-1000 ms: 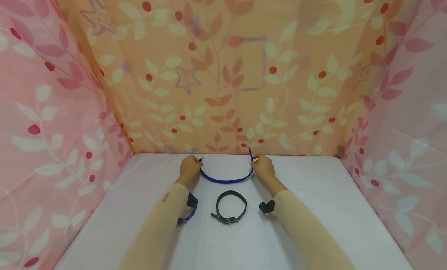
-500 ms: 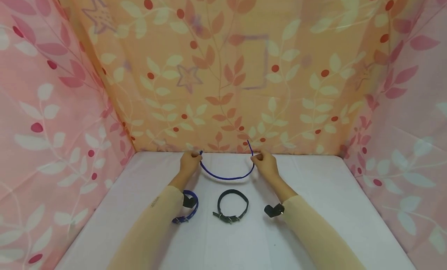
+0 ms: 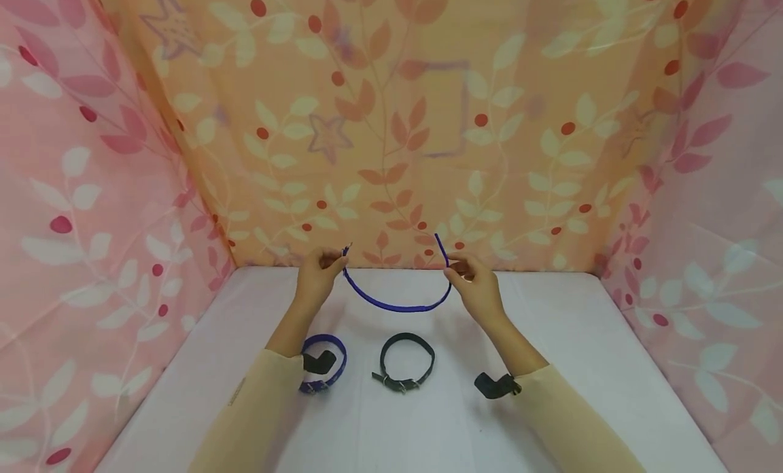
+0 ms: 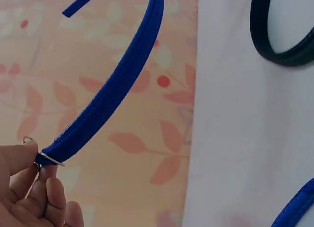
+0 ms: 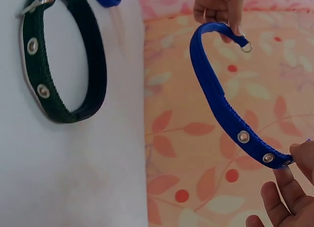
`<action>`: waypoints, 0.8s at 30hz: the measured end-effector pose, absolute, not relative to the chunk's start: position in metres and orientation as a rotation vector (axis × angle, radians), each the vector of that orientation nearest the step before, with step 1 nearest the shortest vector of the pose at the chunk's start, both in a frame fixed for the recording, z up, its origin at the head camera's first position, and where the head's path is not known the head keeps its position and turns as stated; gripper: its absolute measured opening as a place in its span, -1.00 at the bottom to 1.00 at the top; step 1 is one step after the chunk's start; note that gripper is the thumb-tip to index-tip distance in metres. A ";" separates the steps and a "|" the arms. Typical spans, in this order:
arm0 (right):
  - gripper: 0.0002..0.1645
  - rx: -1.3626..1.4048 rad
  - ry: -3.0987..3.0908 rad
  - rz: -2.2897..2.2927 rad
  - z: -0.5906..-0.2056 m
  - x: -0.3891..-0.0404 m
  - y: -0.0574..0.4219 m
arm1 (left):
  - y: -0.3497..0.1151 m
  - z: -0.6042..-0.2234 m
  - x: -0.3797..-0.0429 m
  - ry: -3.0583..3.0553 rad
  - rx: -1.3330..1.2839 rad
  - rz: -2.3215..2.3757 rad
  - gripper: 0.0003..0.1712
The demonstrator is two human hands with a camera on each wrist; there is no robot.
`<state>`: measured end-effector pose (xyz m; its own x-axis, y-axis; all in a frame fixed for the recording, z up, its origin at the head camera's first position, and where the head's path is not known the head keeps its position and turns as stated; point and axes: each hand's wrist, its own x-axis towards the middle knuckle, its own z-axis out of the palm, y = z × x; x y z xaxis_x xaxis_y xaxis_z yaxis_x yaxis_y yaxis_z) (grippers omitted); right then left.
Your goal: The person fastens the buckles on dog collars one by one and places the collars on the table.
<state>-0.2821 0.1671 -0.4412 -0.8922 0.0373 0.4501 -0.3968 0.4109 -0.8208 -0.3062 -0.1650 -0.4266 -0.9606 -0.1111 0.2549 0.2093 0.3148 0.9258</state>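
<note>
Blue collar (image 5: 207,84), unfastened, sagging in curve, silvery eyelets (image 5: 243,137) near one end.

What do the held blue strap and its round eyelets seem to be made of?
The held strap looks like woven fabric, perhaps nylon, with a matte finish: fine ribbing and stitched lines show. The eyelets look like shiny, silvery metal, judging by their bright rims; which metal is unclear.

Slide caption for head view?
Left hand and right hand hold an unbuckled blue strap near its ends; a blue loop and a dark green loop lie on the white table.
</note>
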 end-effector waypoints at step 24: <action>-0.69 0.537 -2.412 1.398 -0.390 -0.177 0.184 | -0.135 -0.379 -0.160 -2.316 -0.370 -1.561 -0.63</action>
<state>-0.1775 0.1841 -0.3899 -0.8847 -0.1674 0.4351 -0.4608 0.4559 -0.7615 -0.1597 -0.1351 -0.3794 -0.9142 0.0340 0.4038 0.3871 0.3682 0.8454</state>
